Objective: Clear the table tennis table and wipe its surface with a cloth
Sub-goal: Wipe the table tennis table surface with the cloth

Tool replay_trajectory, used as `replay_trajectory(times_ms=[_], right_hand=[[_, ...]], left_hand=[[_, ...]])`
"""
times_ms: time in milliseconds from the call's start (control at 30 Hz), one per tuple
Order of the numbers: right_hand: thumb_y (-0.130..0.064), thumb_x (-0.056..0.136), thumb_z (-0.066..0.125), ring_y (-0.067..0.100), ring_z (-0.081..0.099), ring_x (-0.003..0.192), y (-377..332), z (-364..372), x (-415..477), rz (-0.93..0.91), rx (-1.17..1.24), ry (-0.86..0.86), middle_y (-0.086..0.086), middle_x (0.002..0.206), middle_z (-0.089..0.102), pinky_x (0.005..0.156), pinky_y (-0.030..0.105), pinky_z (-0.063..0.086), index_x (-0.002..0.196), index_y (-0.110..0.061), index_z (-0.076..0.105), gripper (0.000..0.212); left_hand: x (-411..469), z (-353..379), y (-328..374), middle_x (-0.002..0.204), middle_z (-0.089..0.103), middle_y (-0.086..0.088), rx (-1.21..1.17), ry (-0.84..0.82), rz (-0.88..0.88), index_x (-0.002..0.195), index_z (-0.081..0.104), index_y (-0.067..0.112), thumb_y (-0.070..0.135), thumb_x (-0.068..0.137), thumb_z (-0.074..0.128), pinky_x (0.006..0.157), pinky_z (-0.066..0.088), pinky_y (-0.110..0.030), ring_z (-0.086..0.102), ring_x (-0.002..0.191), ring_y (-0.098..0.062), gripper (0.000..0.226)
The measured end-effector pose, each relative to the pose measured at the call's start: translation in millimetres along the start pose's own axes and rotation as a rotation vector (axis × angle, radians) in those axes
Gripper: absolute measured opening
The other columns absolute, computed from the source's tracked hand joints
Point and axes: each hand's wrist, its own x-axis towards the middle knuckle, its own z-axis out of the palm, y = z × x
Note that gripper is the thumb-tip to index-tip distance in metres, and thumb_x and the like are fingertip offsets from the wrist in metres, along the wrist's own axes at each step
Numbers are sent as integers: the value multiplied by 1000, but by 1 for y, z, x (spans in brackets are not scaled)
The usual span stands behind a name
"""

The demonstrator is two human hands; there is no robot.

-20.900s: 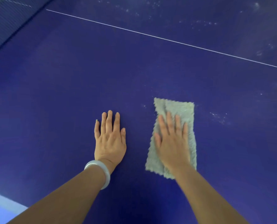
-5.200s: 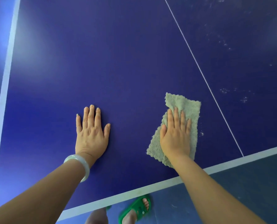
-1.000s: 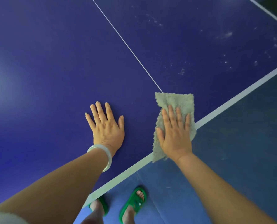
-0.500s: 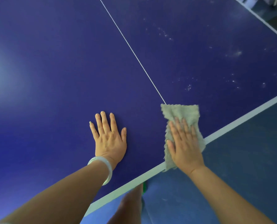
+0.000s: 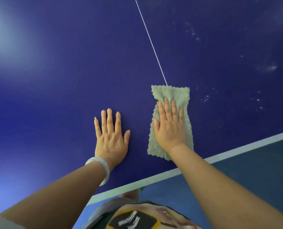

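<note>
A dark blue table tennis table (image 5: pixel 58 76) fills most of the view, with a thin white centre line (image 5: pixel 151 43) and a white end line (image 5: pixel 236 150). A grey-green cloth (image 5: pixel 175 95) lies flat on the surface at the near end of the centre line. My right hand (image 5: pixel 169 128) presses flat on the cloth, fingers together, covering its middle. My left hand (image 5: pixel 111 136) rests flat on the bare table to the left of the cloth, fingers spread, with a pale bangle on the wrist.
White dust specks (image 5: pixel 206 97) dot the right half of the table. Beyond the end line is a dark blue-grey floor (image 5: pixel 261 171). My printed shirt (image 5: pixel 137 217) shows at the bottom edge.
My right hand has pushed the cloth forward from the end line onto the table. The left hand stays flat beside it. The view has tilted down, hiding my feet.
</note>
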Motion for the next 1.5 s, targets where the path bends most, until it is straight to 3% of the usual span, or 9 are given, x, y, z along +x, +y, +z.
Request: replay_trajectory(times_ms=[100, 233, 400, 467, 733, 867, 1133, 1333, 1500], right_hand=[[-40, 102, 25, 29, 3, 154, -13, 4, -43, -128, 26, 13, 9, 166, 9, 122, 56, 13, 158, -13, 19, 62], [-36, 102, 31, 26, 7, 154, 49, 0, -62, -384, 21, -18, 4, 166, 11, 120, 56, 20, 157, -15, 23, 60], [-37, 99, 24, 29, 9, 153, 88, -3, -28, 36, -6, -7, 8, 166, 13, 121, 56, 14, 157, -14, 21, 63], [-38, 99, 21, 30, 8, 153, 78, -1, -22, 71, -3, 0, 10, 166, 12, 122, 55, 11, 158, -12, 19, 64], [-39, 101, 28, 27, 3, 154, 111, -7, -46, -401, 5, -39, 5, 167, 8, 121, 55, 16, 158, -15, 20, 63], [-40, 102, 31, 24, 4, 154, 152, -12, -58, -547, -35, -78, 3, 167, 6, 121, 53, 20, 159, -18, 18, 62], [-40, 102, 30, 25, 5, 154, 182, -14, -46, -761, -103, -82, 3, 167, 8, 121, 52, 15, 159, -19, 19, 61], [-44, 101, 20, 22, 0, 154, 160, -16, 23, -696, -72, -108, -1, 167, 5, 123, 53, 10, 159, -24, 15, 61], [-43, 102, 15, 24, -3, 154, 212, -19, 18, -310, -26, -34, 2, 167, 3, 123, 54, 9, 159, -20, 12, 62]], left_hand=[[0, 0, 0, 162, 15, -21, -1, 22, 4, 153, 26, 5, 49, 99, 21, 120, 9, -59, 5, 152, -36, 71], [1, 1, 1, 162, 16, -20, -26, 45, -2, 153, 28, 5, 48, 98, 24, 121, 8, -59, 5, 152, -35, 71], [0, 1, 3, 161, 19, -21, -23, 61, -22, 152, 30, 4, 49, 97, 25, 121, 6, -58, 7, 151, -36, 71], [0, 0, 4, 160, 21, -22, -15, 52, -28, 152, 31, 4, 49, 97, 26, 121, 7, -58, 10, 151, -38, 71], [-6, -7, 96, 156, 28, -23, -291, 97, -261, 146, 40, 2, 29, 99, 55, 123, 12, -50, 17, 148, -39, 56], [-14, 3, 164, 160, 23, -19, -289, 112, -367, 151, 33, 7, 46, 99, 33, 124, -1, -41, 12, 151, -33, 66], [-13, 16, 177, 160, 23, -18, -111, 129, -439, 153, 30, 7, 48, 97, 23, 123, 6, -48, 13, 151, -31, 69], [-13, 16, 176, 162, 20, -16, -110, 133, -449, 154, 27, 9, 51, 97, 18, 123, 3, -46, 9, 152, -29, 71], [-14, 15, 176, 162, 19, -15, -117, 144, -446, 154, 26, 10, 55, 97, 20, 124, 2, -44, 8, 152, -28, 73]])
